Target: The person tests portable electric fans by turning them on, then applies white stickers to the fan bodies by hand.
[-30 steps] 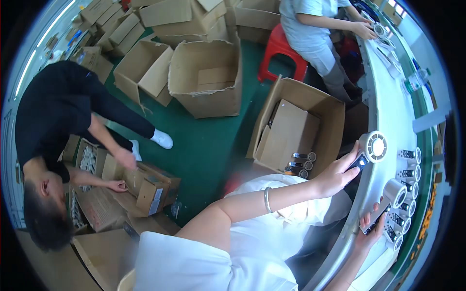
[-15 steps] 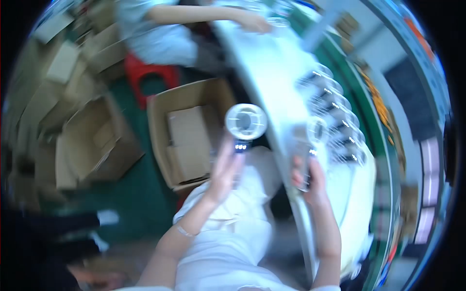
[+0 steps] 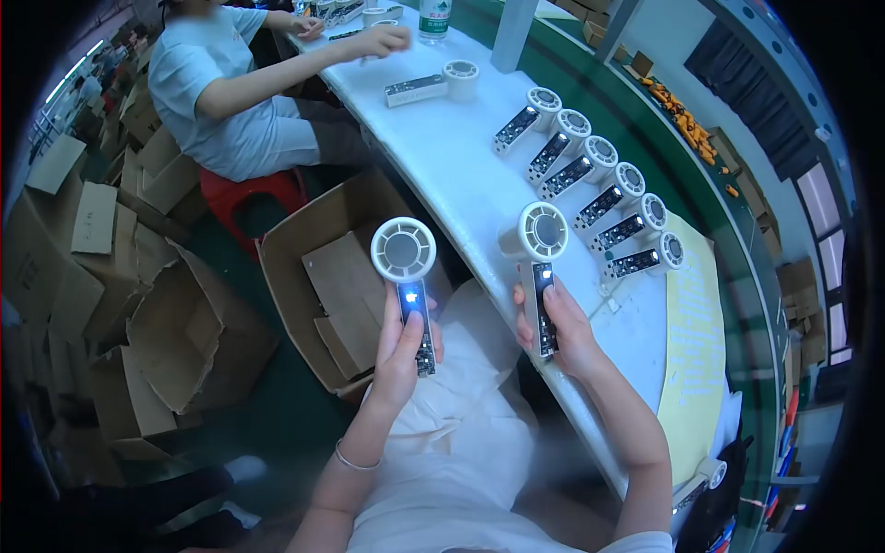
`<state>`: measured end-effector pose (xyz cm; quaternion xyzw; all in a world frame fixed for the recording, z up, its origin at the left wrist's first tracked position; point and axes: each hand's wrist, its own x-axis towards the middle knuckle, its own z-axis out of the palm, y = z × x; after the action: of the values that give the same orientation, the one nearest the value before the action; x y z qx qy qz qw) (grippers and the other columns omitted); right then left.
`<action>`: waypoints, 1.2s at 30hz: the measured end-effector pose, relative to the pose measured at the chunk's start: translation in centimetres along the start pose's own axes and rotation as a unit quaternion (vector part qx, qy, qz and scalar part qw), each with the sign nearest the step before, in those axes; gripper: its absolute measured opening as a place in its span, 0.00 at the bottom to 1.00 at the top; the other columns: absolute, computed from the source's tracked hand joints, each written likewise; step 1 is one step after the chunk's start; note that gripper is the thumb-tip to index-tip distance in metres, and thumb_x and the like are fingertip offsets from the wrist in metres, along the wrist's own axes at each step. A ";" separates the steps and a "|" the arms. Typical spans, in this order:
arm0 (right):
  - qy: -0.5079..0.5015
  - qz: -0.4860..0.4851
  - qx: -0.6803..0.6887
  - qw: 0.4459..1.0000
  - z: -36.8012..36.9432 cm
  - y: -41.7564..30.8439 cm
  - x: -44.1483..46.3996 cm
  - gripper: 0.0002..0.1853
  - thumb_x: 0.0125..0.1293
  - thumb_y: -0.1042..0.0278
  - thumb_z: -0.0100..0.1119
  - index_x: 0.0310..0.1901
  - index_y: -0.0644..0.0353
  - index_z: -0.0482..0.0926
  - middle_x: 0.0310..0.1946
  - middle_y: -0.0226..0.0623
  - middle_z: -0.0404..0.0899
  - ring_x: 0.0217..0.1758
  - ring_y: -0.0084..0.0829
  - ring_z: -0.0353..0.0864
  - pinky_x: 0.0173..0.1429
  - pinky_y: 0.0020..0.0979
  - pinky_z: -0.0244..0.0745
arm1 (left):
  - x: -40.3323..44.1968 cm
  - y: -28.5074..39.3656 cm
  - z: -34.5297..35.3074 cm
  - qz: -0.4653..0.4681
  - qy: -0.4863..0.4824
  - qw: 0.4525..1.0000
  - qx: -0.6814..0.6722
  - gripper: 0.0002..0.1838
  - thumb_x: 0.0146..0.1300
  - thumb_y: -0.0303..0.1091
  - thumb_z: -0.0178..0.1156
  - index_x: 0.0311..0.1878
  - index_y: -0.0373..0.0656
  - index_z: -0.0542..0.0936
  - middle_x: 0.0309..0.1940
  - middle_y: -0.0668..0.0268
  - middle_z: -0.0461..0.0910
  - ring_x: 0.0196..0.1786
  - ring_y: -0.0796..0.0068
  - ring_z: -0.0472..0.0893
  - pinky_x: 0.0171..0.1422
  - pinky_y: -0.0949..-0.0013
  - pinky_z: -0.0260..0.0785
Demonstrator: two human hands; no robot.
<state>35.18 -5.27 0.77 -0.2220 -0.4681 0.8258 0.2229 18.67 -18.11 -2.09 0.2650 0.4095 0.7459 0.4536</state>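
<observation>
In my left hand [image 3: 398,355] is a white handheld fan [image 3: 404,251] with a round head and an open handle. Its exposed circuit board [image 3: 424,355] carries a bright light just above my thumb. My right hand [image 3: 567,327] grips a similar white fan [image 3: 542,232] by its handle at the table edge, and a small light glows on its board too. Both fans are held upright, heads away from me. Beyond my right hand, several fans of the same kind [image 3: 604,157] lie in a row, their boards facing up.
A white table [image 3: 433,166] runs diagonally, with another fan [image 3: 461,81] and a bottle [image 3: 434,20] farther along. A co-worker [image 3: 217,78] sits on a red stool [image 3: 249,198]. An open cardboard box [image 3: 286,267] stands left of my knees. Yellow paper [image 3: 696,313] covers the table's right end.
The view has steadied and shifted. Both fans are now held up with their boards facing me, and the left one shows a bright light. My left hand has moved slightly left.
</observation>
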 end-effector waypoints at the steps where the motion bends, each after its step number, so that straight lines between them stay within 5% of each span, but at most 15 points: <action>1: -0.001 -0.003 0.006 1.000 -0.1 0.1 0.0 0.16 0.71 0.57 0.36 0.52 0.59 0.57 0.41 0.35 0.65 0.27 0.22 0.67 0.31 0.25 0.68 | 0.1 -0.1 -0.1 0.002 -0.007 1.000 0.006 0.33 0.69 0.34 0.39 0.70 0.46 0.34 0.44 0.61 0.62 0.25 0.81 0.68 0.27 0.78 0.65; 10: 0.026 -0.003 -0.087 0.996 -0.3 0.2 0.0 0.16 0.71 0.57 0.35 0.52 0.59 0.56 0.41 0.31 0.65 0.29 0.20 0.69 0.33 0.23 0.70 | 2.9 -0.3 1.9 -0.016 -0.078 0.995 0.064 0.33 0.69 0.34 0.39 0.70 0.47 0.33 0.44 0.61 0.62 0.26 0.80 0.70 0.27 0.77 0.67; 18: 0.094 -0.006 -0.039 0.995 -0.2 0.4 0.2 0.19 0.71 0.57 0.37 0.56 0.59 0.54 0.43 0.33 0.66 0.30 0.20 0.71 0.34 0.24 0.73 | 6.2 -1.8 4.4 -0.058 -0.148 0.985 0.067 0.27 0.69 0.36 0.40 0.69 0.45 0.47 0.41 0.62 0.65 0.27 0.80 0.70 0.25 0.75 0.66; 32: 0.129 0.000 -0.016 0.991 0.0 0.4 0.2 0.15 0.70 0.56 0.39 0.48 0.59 0.58 0.38 0.34 0.67 0.29 0.21 0.72 0.32 0.24 0.73 | 6.4 -2.6 5.0 -0.041 -0.133 0.981 0.133 0.31 0.69 0.36 0.41 0.70 0.49 0.41 0.44 0.62 0.64 0.28 0.81 0.69 0.27 0.77 0.66; 36: 0.172 -0.005 -0.023 0.985 0.1 0.9 0.0 0.16 0.70 0.52 0.38 0.46 0.57 0.64 0.23 0.32 0.70 0.24 0.22 0.72 0.30 0.23 0.70 | 7.0 -3.7 4.9 -0.013 -0.152 0.971 0.182 0.32 0.68 0.29 0.42 0.69 0.40 0.39 0.65 0.60 0.43 0.55 0.77 0.63 0.57 0.73 0.58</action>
<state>34.98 -5.72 0.07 -0.3635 -0.4424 0.7633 0.2992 20.98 -9.12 -2.48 0.4480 0.4683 0.6040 0.4638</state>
